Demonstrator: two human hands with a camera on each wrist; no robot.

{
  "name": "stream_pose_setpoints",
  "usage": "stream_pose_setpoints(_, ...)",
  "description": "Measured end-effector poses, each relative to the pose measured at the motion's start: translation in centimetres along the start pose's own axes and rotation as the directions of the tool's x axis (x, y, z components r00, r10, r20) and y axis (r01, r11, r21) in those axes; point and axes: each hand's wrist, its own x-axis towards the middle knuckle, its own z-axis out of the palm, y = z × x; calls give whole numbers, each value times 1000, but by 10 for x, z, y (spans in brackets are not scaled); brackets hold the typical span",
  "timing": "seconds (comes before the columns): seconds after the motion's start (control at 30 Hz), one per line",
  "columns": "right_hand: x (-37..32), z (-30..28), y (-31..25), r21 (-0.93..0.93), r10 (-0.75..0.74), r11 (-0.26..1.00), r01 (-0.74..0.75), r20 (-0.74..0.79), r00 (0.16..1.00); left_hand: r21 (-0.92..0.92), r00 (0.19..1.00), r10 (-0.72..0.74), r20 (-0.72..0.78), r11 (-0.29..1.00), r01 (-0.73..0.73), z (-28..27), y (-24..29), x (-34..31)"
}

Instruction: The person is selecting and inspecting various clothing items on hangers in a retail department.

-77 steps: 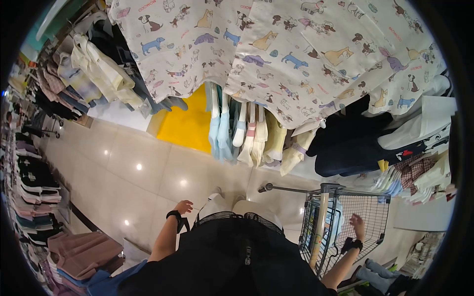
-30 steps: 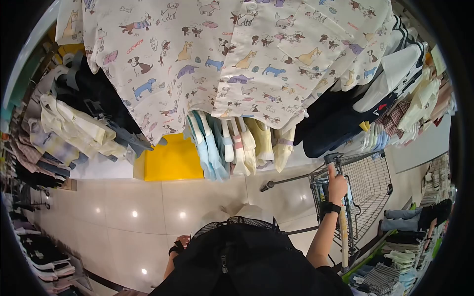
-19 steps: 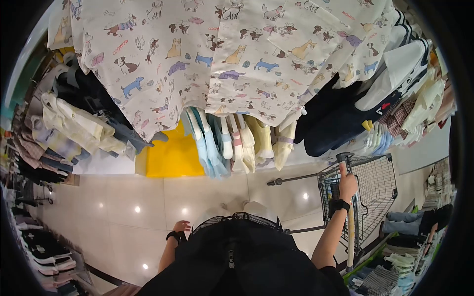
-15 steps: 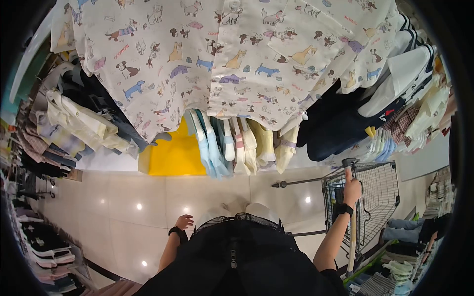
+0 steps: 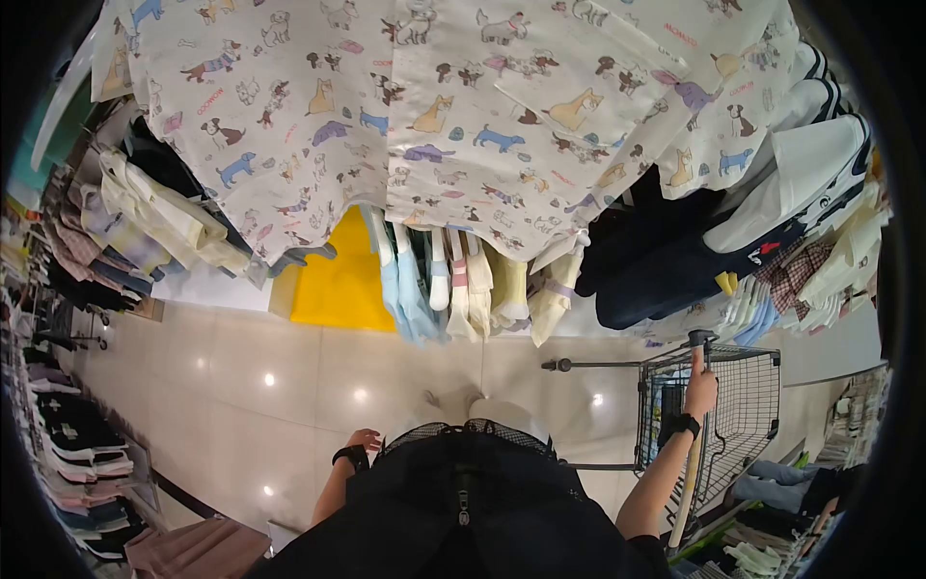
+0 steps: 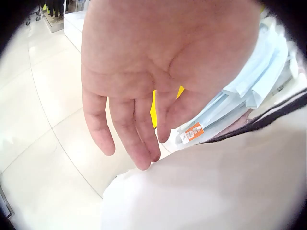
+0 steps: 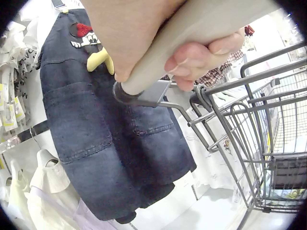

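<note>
My right hand (image 5: 701, 392) grips the pale handle (image 5: 689, 487) of a wire shopping cart (image 5: 748, 400) at my right. In the right wrist view the fingers (image 7: 204, 57) curl round the handle, and the thumb lies along it near its dark end cap. Behind that hand hang dark denim dungarees (image 7: 91, 124) with a cartoon mouse patch. My left hand (image 6: 163, 57) hangs loose beside my pale trousers (image 6: 216, 187) and holds nothing. Its fingers point downward, with the tips overlapping the trousers in the left wrist view. Some packaged goods in the cart are partly hidden by its wires.
A large white shirt with printed dogs (image 5: 463, 125) hangs ahead, above small pastel garments (image 5: 453, 285) and a yellow block (image 5: 342, 280). Clothes racks line both sides. Folded clothes (image 5: 82, 434) are stacked at left. Another person's legs (image 5: 772, 487) show at right. The floor is tiled.
My right hand, earlier raised over the cart, has taken hold of its handle. In the last half second, hand and cart have shifted slightly right and down in view. My left hand stays low.
</note>
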Motion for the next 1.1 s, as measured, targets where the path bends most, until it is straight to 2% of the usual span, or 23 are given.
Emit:
stream_pose_setpoints(0.1, 16, 7, 15, 18, -15, 1000, 15, 39, 999, 50, 999, 15, -33, 999, -14, 11, 0, 2)
stream_pose_setpoints(0.17, 26, 10, 24, 13, -26, 1000, 26, -22, 999, 17, 999, 45, 21, 999, -46, 17, 6, 2)
stream_pose_setpoints(0.2, 37, 9, 36, 200, -38, 980, 6, 158, 987, 15, 996, 60, 64, 998, -62, 17, 6, 6)
stream_pose_setpoints(0.23, 43, 10, 49, 374, -85, 926, -47, 329, 940, 3, 996, 62, 58, 998, -62, 19, 4, 7)
stream_pose_setpoints(0.27, 39, 10, 61, 624, -168, 774, -107, 365, 916, -24, 994, 101, 40, 995, -100, 21, 8, 4)
stream_pose_setpoints(0.3, 22, 1, 61, 656, -195, 754, -28, 265, 944, -51, 990, 139, 19, 989, -138, 23, 10, 1)
stream_pose_setpoints(0.33, 16, -9, 72, 587, -130, 799, -128, 378, 917, -11, 989, 145, -15, 989, -145, 23, 8, 4)
stream_pose_setpoints(0.37, 20, 7, 100, 573, -128, 809, -133, 391, 911, -27, 989, 146, -23, 989, -146, 27, 8, -2)
stream_pose_setpoints(0.4, 14, 10, 115, 600, -125, 786, -149, 390, 912, -10, 989, 133, -64, 991, -134, 29, 10, -11)
stream_pose_setpoints(0.43, 9, 7, 118, 550, -102, 826, -120, 355, 929, 5, 987, 122, -105, 993, -122, 33, 11, -15)
stream_pose_setpoints(0.5, 17, 18, 126, 321, 4, 943, -88, 252, 968, 2, 984, 104, -142, 995, -104, 35, -1, -7)
stream_pose_setpoints(0.57, 18, 25, 130, 303, -4, 950, -71, 238, 971, -168, 996, 40, -82, 984, -53, 34, -15, -11)
stream_pose_setpoints(0.63, 10, 25, 137, 263, -2, 963, -59, 226, 974, -156, 996, 8, -89, 988, -22, 39, -28, -16)
stream_pose_setpoints(0.7, 4, 24, 129, 271, 46, 954, -126, 283, 958, -98, 995, -1, -99, 995, -8, 41, -42, -3)
stream_pose_setpoints(0.73, 15, 47, 149, 258, 13, 963, -82, 259, 966, -143, 997, 72, -24, 987, -75, 35, -59, 8)
stream_pose_setpoints(0.77, 11, 46, 141, 262, 2, 963, -71, 257, 966, -153, 997, 75, -29, 985, -79, 27, -75, 21)
stream_pose_setpoints(0.8, -8, 31, 122, 262, 26, 960, -99, 268, 963, -69, 963, 265, 56, 963, -261, 19, -91, 31)
stream_pose_setpoints(0.83, -24, 19, 105, 260, 53, 957, -129, 280, 958, 1, 888, 432, 156, 899, -438, 10, -103, 34)
stream_pose_setpoints(0.87, -34, 14, 95, 264, 70, 953, -151, 293, 953, -164, 999, 11, -44, 986, -18, 19, -64, -1)
stream_pose_setpoints(0.9, -42, 12, 92, 258, 66, 955, -148, 300, 952, -144, 998, 42, -39, 988, -47, 10, -67, -3)
stream_pose_setpoints(0.97, -50, 18, 79, 294, 64, 942, -160, 312, 948, -244, 995, 94, -18, 965, -96, -11, -66, -15)
stream_pose_setpoints(1.1, -74, 21, 51, 311, 72, 935, -169, 300, 951, -310, 990, 137, -44, 940, -144, -59, -100, -12)
